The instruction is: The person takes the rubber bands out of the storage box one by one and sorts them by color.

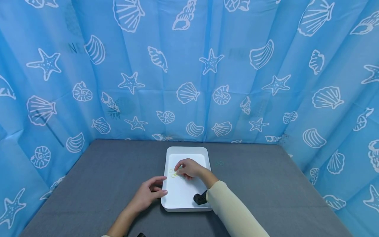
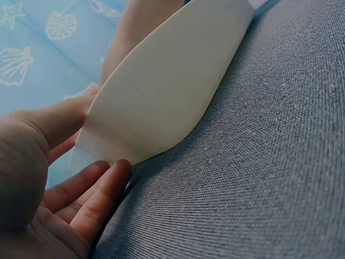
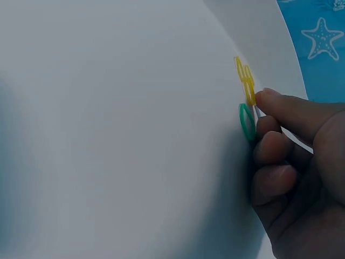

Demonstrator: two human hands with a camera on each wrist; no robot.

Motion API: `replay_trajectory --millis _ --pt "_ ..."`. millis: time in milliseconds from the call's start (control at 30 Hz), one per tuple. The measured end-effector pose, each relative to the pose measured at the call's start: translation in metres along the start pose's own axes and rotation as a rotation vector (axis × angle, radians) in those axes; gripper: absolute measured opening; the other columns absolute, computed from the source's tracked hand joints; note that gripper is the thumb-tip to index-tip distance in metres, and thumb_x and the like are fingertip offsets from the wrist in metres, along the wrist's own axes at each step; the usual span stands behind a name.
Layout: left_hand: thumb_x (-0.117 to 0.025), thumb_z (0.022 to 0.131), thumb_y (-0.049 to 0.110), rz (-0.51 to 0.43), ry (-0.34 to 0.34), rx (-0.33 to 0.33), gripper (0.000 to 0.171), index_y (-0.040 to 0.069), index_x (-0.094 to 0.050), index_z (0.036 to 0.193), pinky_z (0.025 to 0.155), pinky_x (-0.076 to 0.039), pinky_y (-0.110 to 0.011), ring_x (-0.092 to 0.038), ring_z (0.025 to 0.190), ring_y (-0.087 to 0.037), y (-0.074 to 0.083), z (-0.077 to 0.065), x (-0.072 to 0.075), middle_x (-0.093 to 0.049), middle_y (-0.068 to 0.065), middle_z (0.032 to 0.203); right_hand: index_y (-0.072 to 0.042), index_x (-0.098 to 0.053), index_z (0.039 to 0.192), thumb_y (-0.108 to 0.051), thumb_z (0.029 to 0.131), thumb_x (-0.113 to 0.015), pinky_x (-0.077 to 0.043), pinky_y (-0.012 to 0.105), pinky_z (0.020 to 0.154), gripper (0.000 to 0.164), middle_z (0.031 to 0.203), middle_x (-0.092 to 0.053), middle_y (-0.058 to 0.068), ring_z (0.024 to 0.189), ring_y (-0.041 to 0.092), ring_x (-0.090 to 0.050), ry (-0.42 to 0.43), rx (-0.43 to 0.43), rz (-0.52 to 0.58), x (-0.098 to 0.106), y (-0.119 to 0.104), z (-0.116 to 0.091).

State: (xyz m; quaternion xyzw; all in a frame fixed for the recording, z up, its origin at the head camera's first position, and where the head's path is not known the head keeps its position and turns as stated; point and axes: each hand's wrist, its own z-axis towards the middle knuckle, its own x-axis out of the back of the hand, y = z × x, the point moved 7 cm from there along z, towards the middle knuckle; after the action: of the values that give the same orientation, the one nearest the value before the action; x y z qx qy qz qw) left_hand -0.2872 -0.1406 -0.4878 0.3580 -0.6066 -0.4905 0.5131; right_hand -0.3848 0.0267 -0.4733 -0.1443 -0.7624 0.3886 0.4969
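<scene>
You are holding the white tray (image 1: 180,197) with your left hand (image 1: 145,196): thumb and fingers are gripping its left wall, with fingertips pressing on the outside. The tray is lying on the grey tabletop (image 1: 251,191).

Your right hand (image 1: 191,167) is working inside the tray, its fingers curling and its fingertips pointing down toward the floor of the tray. A small cluster of rings is lying right at those fingertips, in the left part of the tray and just past the reach of your left fingers. In the right wrist view, the yellow rings (image 3: 252,97) are overlapping one another, and the nearest one is touching, or almost touching, the tip of your thumb. A green ring (image 3: 242,120) is sitting just below them, close beside your index finger. You cannot tell from these views whether thumb and finger are actually pinching a ring.

Two more rings, the green pair (image 1: 217,163), are lying on the tabletop outside the tray, near its right wall and well apart from your fingertips. Your pale yellow sleeve (image 1: 234,210) is crossing near the tray's lower right corner, and a blue curtain (image 1: 189,72) with white shells and starfish is hanging behind.
</scene>
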Motion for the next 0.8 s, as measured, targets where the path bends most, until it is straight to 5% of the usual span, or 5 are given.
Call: replay_trajectory --millis 800 --pt "-0.079 0.082 0.02 0.027 0.023 0.02 0.054 0.01 -0.059 0.131 0.07 -0.049 -0.033 -0.061 0.087 -0.02 0.0022 -0.0013 -0.0004 -0.061 -0.014 0.118 -0.016 -0.068 0.084 -0.011 0.09 -0.069 -0.037 0.024 0.045 0.009 0.064 -0.054 0.001 0.048 0.012 -0.045 0.025 -0.006 -0.051 -0.0029 0.0007 0.0031"
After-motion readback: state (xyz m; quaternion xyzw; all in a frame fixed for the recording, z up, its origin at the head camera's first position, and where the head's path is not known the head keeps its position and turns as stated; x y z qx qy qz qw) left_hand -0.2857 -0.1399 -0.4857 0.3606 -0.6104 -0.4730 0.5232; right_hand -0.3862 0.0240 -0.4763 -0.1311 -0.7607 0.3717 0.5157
